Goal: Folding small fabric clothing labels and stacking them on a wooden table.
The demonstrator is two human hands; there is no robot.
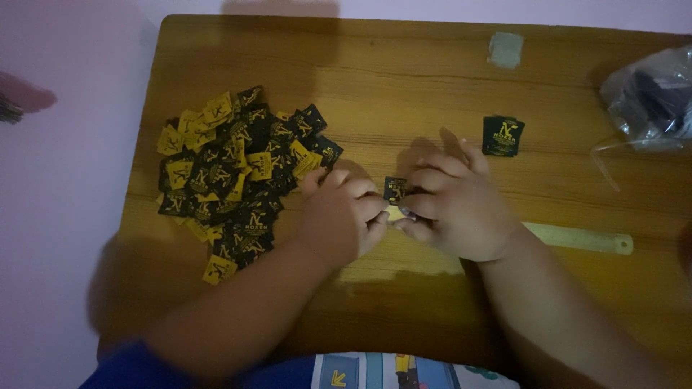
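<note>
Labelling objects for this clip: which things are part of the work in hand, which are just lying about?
In the work:
- left hand and right hand, both pinching one small black-and-yellow tag
- loose heap of tags
- small neat stack of tags
- ruler, partly under the hands

Lying about:
- clear plastic bag
- strip of tape on the wooden table

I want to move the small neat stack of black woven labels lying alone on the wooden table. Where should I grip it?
Pinch the small stack of black labels across its two side edges from above. It lies flat, roughly square, with bare wooden table all around, so both sides look reachable.
</note>
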